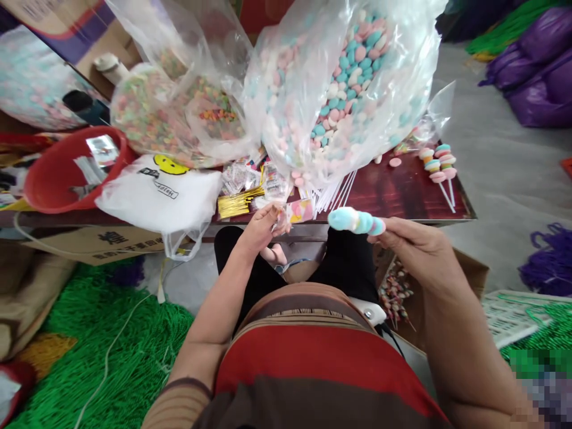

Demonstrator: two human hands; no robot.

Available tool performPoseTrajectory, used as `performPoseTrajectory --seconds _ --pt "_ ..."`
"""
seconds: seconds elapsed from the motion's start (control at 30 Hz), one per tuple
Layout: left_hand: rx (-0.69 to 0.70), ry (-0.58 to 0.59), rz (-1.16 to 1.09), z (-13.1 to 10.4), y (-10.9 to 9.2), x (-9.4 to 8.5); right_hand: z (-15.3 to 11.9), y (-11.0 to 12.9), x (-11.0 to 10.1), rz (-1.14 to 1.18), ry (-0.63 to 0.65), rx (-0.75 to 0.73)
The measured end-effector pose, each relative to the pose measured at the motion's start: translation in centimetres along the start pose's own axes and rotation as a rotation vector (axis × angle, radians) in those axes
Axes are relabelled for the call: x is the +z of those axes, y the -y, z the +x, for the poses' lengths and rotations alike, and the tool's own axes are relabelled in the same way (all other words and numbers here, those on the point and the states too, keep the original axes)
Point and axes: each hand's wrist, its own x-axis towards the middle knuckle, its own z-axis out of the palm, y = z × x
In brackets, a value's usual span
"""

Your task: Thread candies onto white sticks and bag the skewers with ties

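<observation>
Gripping a blue candy stack [355, 221], the right hand [413, 247] is hovering! Left hand [264, 226] is pinching a wrapper [299, 211], red basin [49, 179] sitting at ten o'clock.

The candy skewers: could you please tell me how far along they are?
Two threaded skewers look done at the table's right end; the box below seems to hold more. The right hand holds a mostly blue skewer, the left hand a printed wrapper, not yet on it. Bare white sticks and a big bag of loose candy are left to use.
</observation>
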Motion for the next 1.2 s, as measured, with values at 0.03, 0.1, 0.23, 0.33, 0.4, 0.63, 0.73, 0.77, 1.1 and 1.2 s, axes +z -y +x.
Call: performPoseTrajectory --seconds 0.03,0.1,0.23,0.33,0.4,0.63,0.73,0.77,1.1,1.2 --pt "-0.016 -0.009 0.006 0.0 0.1 0.0 0.0 0.1 -0.2 -0.032 0.008 -0.011" --pt "-0.040 -0.020 0.035 0.0 0.2 -0.1 0.0 0.3 -0.3 -0.101 0.012 -0.038" --pt "-0.032 -0.006 0.102 0.0 0.3 -0.5 0.1 0.3 -0.5 -0.207 0.008 -0.055" --pt "-0.015 0.035 0.146 0.1 0.3 -0.9 -0.1 -0.2 -0.9 -0.267 -0.006 -0.031" --pt "-0.010 0.048 0.175 0.1 0.3 -1.2 -0.3 -0.6 -1.2 -0.285 -0.048 -0.021" --pt "-0.042 0.027 0.238 0.4 0.1 -1.1 -0.7 -0.4 -1.8 -0.089 -0.193 0.090" --pt "-0.034 0.043 0.216 0.5 0.2 -0.9 -0.7 -0.3 -1.5 -0.044 -0.155 0.107" --pt "-0.027 0.052 0.209 0.5 0.3 -0.9 -0.7 -0.4 -1.4 -0.061 -0.140 0.104" --pt "-0.068 0.069 0.377 0.5 -0.2 -1.2 -0.3 -0.7 -2.0 -0.461 -0.196 -0.213" --pt "-0.054 0.104 0.454 0.5 -0.6 -0.9 -0.2 -0.5 -2.0 -0.469 -0.221 -0.262"
